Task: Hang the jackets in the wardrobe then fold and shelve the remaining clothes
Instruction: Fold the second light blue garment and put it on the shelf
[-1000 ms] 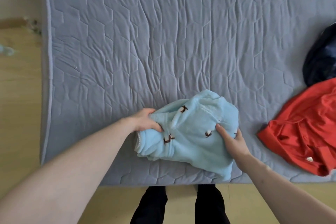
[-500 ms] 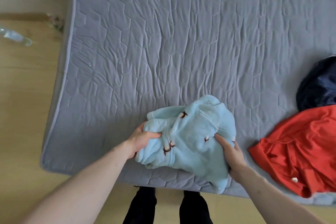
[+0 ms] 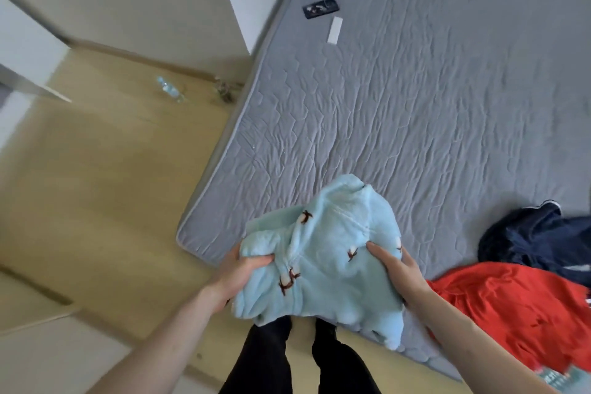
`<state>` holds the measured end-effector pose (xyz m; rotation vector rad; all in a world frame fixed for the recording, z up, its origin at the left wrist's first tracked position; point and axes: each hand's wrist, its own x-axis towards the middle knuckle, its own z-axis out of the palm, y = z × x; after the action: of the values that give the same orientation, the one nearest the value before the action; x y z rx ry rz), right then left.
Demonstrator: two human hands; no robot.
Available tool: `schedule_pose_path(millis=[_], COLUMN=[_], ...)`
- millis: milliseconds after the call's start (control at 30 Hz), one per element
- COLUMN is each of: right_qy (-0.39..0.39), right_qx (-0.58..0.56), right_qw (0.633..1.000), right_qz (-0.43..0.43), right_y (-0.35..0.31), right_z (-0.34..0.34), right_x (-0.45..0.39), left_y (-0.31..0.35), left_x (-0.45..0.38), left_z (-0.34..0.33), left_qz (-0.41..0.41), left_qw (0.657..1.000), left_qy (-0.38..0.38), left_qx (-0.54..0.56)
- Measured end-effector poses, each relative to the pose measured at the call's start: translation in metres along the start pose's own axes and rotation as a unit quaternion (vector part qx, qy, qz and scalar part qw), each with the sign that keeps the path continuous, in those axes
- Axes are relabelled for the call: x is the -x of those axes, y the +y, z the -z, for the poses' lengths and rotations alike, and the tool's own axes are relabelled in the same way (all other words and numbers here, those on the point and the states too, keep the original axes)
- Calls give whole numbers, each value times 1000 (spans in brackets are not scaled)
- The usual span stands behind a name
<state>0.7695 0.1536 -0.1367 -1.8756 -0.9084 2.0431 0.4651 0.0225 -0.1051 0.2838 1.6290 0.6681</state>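
Both hands grip a folded pale-blue fleece [image 3: 323, 262] at six o'clock above the grey mattress [image 3: 415, 125] edge: left hand [image 3: 238, 272] closed at nine o'clock, right hand [image 3: 396, 265] at three. Soft, light and floppy, it likely needs support underneath.

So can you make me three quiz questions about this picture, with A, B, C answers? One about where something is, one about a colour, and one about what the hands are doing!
1. Where does the red garment lie?
A. On the floor
B. On the grey mattress
C. On a chair

2. What colour is the fleece being held?
A. Light blue
B. Yellow
C. Green

3. What are the hands doing?
A. Both empty
B. Only one holds the fleece
C. Both grip the fleece

Answers:
1 B: it lies on the mattress, beside the dark navy garment.
2 A: it is pale blue with small brown figures.
3 C: the left hand and right hand each clutch a side.
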Motion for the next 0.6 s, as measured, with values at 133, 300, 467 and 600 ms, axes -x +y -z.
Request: schedule_pose_path(millis=[133, 300, 467, 600], right_qy=[-46, -84, -145, -192], right_qx=[50, 114, 167, 205], right_qw=[997, 986, 967, 947], right_qz=[25, 84, 129, 153], right_y=[-39, -72, -104, -127], right_z=[-25, -77, -142, -215], right_x=[55, 104, 134, 152], left_y=[16, 12, 1, -14], left_x=[79, 148, 195, 228], left_z=[17, 39, 84, 140], left_qz=[-45, -93, -157, -186], left_qw=[998, 986, 962, 938], left_qy=[44, 112, 165, 215], left_qx=[26, 83, 148, 198])
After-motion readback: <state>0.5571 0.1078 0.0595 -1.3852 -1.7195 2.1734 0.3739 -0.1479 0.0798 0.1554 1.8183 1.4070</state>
